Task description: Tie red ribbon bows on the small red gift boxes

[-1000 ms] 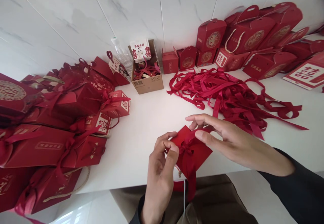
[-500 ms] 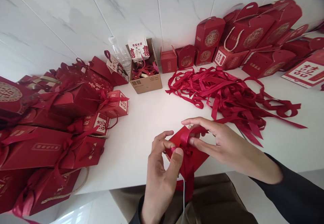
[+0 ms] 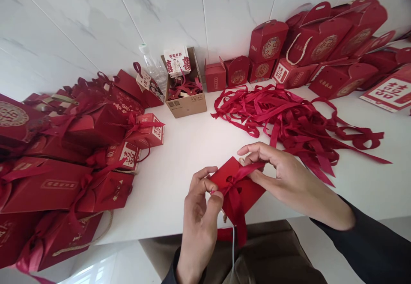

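Observation:
A small red gift box (image 3: 253, 194) sits at the table's front edge between my hands. Across its top runs a red ribbon (image 3: 236, 196), knotted near the middle beside small cut-out holes, with one tail hanging over the front edge. My left hand (image 3: 205, 207) pinches a part of the ribbon between thumb and index finger at the box's left side. On the other side, my right hand (image 3: 269, 166) grips another stretch of the ribbon, drawn out to the upper right. A bit of twisted cord shows under my left fingers.
A heap of loose red ribbons (image 3: 289, 121) lies behind my right hand. Ribbon-tied red boxes (image 3: 48, 181) are piled at the left. A cardboard carton (image 3: 188, 106), a clear plastic bottle (image 3: 150, 65) and more red boxes (image 3: 269, 46) stand along the tiled wall.
My hands have moved apart, left hand leftward and right hand slightly right. The ribbon loop between them has been drawn into a flatter knot, and more of the box top shows.

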The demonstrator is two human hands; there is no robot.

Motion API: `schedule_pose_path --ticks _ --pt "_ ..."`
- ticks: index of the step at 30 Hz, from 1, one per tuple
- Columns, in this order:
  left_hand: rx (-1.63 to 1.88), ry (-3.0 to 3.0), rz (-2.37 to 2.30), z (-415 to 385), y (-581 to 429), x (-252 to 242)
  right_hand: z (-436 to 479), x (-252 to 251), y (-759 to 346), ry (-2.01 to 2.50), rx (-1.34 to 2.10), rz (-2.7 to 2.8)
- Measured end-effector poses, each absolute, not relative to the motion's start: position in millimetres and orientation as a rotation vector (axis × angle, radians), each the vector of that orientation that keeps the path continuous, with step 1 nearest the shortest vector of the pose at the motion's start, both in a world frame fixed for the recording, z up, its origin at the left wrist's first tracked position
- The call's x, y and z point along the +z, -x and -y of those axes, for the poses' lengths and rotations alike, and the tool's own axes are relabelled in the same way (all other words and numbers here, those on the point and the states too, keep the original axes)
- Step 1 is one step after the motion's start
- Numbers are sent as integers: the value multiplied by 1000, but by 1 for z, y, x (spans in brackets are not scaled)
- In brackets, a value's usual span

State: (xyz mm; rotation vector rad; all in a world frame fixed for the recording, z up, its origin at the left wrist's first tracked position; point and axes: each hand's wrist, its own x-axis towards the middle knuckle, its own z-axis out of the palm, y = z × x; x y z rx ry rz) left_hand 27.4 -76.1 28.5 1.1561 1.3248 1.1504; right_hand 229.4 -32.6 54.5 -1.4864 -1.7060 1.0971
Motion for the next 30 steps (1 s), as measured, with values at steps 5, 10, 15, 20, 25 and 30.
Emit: schedule_pose_path --ticks 5,10,15,20,25,30 --pt "1143 -1196 -1342 75 -28 29 30 53 -229 1476 1138 1671" --pt "1150 -1233 -1365 76 -28 28 31 55 -233 1477 1111 1674" --pt "1133 -1270 -1379 77 -28 28 33 64 -242 1441 1054 1796" --pt "1148 -1228 -1364 78 -32 29 33 67 -240 1424 996 1840" --pt "1105 -1270 -1366 77 -32 27 38 69 -245 1493 1001 1848" --pt "1033 -1410 -1377 76 -30 27 43 77 -241 1443 1179 1848"
